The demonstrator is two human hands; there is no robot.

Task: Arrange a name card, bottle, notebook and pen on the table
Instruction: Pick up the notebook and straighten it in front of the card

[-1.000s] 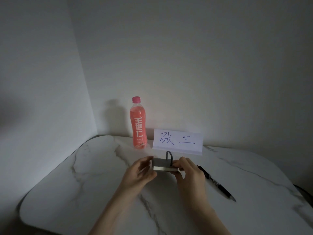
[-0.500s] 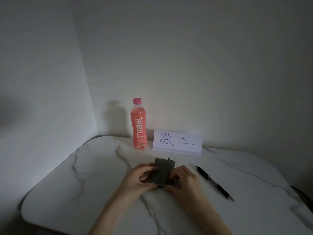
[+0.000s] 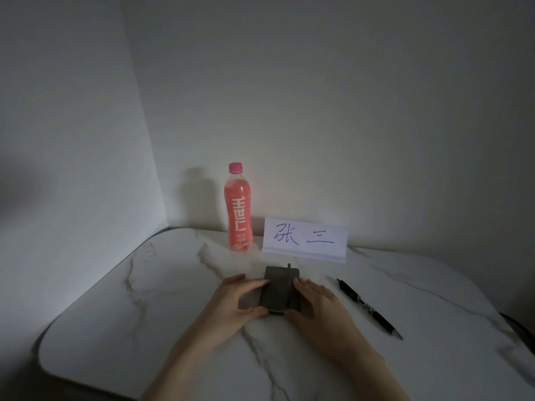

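A small dark grey notebook (image 3: 278, 287) with an elastic band lies flat on the white marble table (image 3: 162, 308), in front of the name card. My left hand (image 3: 243, 299) grips its left edge and my right hand (image 3: 317, 302) grips its right edge. The white folded name card (image 3: 304, 240) with blue handwriting stands near the back wall. A pink drink bottle (image 3: 238, 209) with a pink cap stands upright just left of the card. A black pen (image 3: 367, 306) lies diagonally on the table to the right of my right hand, apart from it.
The table sits in a corner, with walls close behind and to the left. Its rounded front-left edge (image 3: 49, 345) is near. A dark curved object (image 3: 521, 331) shows past the table's right edge.
The notebook was held up on edge between both hands a second ago. It has been tipped down and now lies flat on the table, both hands still on its sides.
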